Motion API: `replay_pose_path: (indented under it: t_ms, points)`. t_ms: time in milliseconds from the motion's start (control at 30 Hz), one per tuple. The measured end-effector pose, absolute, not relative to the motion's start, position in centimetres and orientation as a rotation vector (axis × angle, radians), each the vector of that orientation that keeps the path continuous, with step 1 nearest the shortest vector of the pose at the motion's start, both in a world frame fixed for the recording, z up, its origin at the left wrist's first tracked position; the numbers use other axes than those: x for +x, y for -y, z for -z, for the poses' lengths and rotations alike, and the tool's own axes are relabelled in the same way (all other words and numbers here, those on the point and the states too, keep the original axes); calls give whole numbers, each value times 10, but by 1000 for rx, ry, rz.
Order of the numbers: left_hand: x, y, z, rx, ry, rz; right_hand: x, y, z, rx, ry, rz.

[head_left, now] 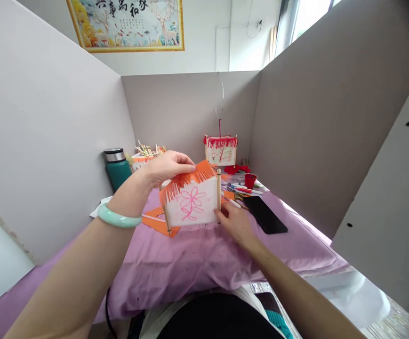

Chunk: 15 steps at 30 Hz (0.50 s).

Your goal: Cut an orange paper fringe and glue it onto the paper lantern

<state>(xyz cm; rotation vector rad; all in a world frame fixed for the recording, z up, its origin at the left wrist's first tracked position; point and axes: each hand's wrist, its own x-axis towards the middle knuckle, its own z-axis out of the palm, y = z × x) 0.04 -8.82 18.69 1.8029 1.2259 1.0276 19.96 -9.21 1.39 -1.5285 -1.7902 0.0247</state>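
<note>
A paper lantern [190,207] with thin wooden corner sticks is held up in front of me, a pink flower drawn on its white face. My left hand [171,165] pinches an orange paper fringe [204,172] along the lantern's top edge; the fringe slants, higher at the right. My right hand [235,219] grips the lower right corner by the stick, thumb on the white panel. The lantern's far sides are hidden. Below it, orange paper pieces [156,223] lie on the purple cloth.
A finished-looking lantern with red fringe [221,153] stands at the back. A green bottle [116,169] and a container of sticks [144,157] are at left. On the right are a black phone [266,215], a red cup [250,181], markers [248,190] and scissors. Grey partitions [190,103] enclose the table.
</note>
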Motion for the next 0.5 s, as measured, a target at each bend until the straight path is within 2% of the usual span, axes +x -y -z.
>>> replay_pose_path:
  t_ms: [100,267,500]
  points:
    - [12,87,-178,1852,-1261,-933,210,102,-6,-1450,1868,-167]
    - [26,80,-174,2018,-1326,-690,230,93,-21,-1247,1820,-401]
    - [39,76,-177,2024,-1370,-733,237,85,-54,-1007,1408,-502]
